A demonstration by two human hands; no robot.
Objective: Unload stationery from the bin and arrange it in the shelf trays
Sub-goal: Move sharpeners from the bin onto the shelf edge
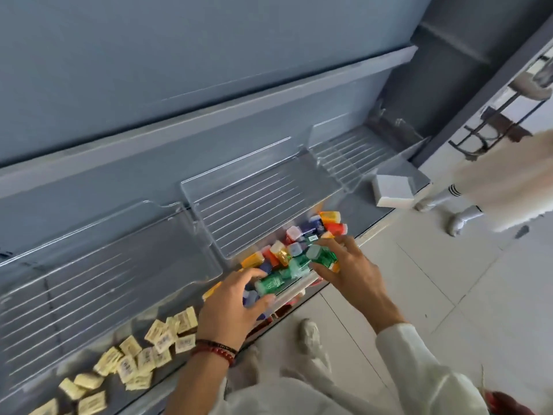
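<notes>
Over the clear tray (209,226), each hand (left (230,307), right (347,271)) grips green translucent cases (269,284).

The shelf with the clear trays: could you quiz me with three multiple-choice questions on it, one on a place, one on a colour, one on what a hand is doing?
1. Where do the pale yellow packets lie?
A. left tray
B. far right tray
C. floor

2. What colour is the small box in the left hand?
A. green
B. black
C. pink

3. What is the right hand doing?
A. hanging at the side
B. gripping a green box
C. holding the white box

Answers: 1 A, they are scattered in the left tray. 2 A, the green box sits between its fingers. 3 B, its fingers close around another green box over the colourful pile.
</notes>
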